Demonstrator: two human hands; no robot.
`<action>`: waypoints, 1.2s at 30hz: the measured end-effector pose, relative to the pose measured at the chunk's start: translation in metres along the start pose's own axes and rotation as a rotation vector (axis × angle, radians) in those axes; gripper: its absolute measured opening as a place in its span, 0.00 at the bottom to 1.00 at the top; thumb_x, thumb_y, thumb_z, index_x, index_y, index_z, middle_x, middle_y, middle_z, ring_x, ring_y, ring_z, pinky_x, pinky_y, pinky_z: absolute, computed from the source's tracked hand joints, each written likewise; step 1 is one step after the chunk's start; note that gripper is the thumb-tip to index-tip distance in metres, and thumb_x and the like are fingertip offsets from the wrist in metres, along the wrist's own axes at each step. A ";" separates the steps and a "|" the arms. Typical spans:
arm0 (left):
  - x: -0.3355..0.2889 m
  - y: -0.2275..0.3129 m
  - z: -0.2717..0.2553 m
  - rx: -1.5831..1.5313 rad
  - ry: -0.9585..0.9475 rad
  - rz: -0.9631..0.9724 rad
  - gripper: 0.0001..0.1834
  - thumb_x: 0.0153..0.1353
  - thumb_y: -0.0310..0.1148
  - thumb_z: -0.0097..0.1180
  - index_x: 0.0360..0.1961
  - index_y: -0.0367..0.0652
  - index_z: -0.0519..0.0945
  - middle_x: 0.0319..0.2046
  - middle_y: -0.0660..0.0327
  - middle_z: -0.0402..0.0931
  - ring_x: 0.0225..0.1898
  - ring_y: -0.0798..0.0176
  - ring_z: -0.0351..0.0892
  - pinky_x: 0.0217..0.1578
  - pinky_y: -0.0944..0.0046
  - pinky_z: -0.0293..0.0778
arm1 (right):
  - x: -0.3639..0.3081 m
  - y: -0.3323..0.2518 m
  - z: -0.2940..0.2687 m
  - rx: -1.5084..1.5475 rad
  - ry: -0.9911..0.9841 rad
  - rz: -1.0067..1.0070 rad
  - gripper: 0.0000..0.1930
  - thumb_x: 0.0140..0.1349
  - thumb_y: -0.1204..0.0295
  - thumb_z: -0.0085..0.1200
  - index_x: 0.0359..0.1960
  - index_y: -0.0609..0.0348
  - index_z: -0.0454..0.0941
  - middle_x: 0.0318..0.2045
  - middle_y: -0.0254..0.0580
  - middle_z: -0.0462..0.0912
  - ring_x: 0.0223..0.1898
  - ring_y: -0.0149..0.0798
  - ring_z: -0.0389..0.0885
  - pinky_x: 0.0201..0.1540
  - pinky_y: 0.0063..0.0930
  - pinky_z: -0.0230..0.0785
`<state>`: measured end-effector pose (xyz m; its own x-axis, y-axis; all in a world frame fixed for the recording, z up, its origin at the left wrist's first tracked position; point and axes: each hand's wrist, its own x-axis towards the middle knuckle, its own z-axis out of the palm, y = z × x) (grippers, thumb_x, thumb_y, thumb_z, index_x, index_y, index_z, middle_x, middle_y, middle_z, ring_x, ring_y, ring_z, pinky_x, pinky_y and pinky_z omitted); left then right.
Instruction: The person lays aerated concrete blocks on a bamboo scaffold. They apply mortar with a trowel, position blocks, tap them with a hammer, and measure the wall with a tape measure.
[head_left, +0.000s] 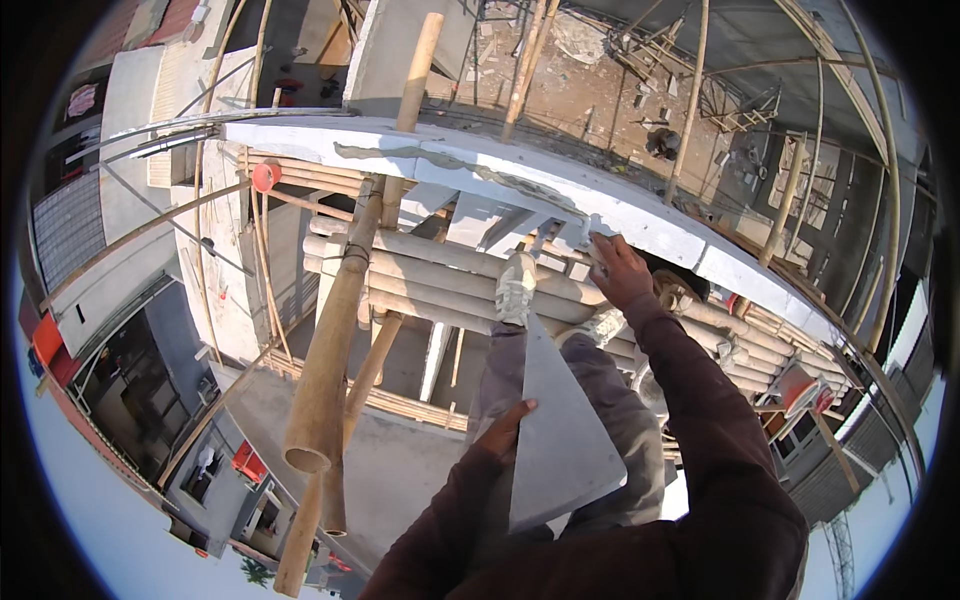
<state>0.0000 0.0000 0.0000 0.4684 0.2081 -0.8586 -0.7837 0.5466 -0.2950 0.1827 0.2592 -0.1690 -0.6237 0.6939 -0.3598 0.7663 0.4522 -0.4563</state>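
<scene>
My left hand (507,428) grips the long left edge of a flat, grey triangular board (562,430), its thumb lying on the face. The board's narrow tip points away from me, and its wide end is near my body. Ahead and to the right, my right hand (622,272) is at the near edge of a long white wall (650,222), fingers bent together. What those fingers hold, if anything, is too small to make out. A rough streak of grey mortar (460,165) runs along the wall, ending left of my right hand.
Bamboo poles (440,270) lashed together lie beneath my feet, with gaps showing a drop below. A thick upright bamboo pole (335,370) stands close on my left. Beyond the wall is a debris-strewn floor (575,70) with more poles. An orange-red bucket (798,388) is at the right.
</scene>
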 end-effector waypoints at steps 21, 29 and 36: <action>-0.001 0.002 -0.014 -0.015 0.052 -0.037 0.32 0.69 0.46 0.61 0.65 0.35 0.70 0.55 0.52 0.78 0.56 0.55 0.80 0.57 0.55 0.78 | 0.055 -0.060 -0.021 0.078 -0.110 0.039 0.34 0.59 0.59 0.67 0.68 0.42 0.71 0.52 0.43 0.75 0.55 0.50 0.82 0.54 0.45 0.78; 0.003 0.009 -0.009 0.062 0.069 -0.046 0.36 0.68 0.49 0.62 0.67 0.35 0.67 0.57 0.51 0.77 0.58 0.54 0.79 0.59 0.53 0.76 | -0.007 0.001 -0.018 0.009 -0.047 0.018 0.36 0.57 0.57 0.67 0.69 0.39 0.70 0.52 0.40 0.77 0.51 0.46 0.82 0.49 0.42 0.79; 0.000 0.019 0.006 0.134 0.152 -0.039 0.39 0.66 0.52 0.62 0.68 0.36 0.66 0.58 0.51 0.76 0.59 0.53 0.78 0.60 0.52 0.75 | -0.053 -0.001 -0.029 0.236 -0.002 0.127 0.34 0.58 0.60 0.65 0.68 0.45 0.71 0.52 0.44 0.80 0.51 0.49 0.84 0.51 0.46 0.78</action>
<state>-0.0128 0.0152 -0.0027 0.4229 0.0655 -0.9038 -0.7002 0.6567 -0.2801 0.2196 0.2386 -0.1262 -0.5253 0.7357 -0.4275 0.7816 0.2186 -0.5842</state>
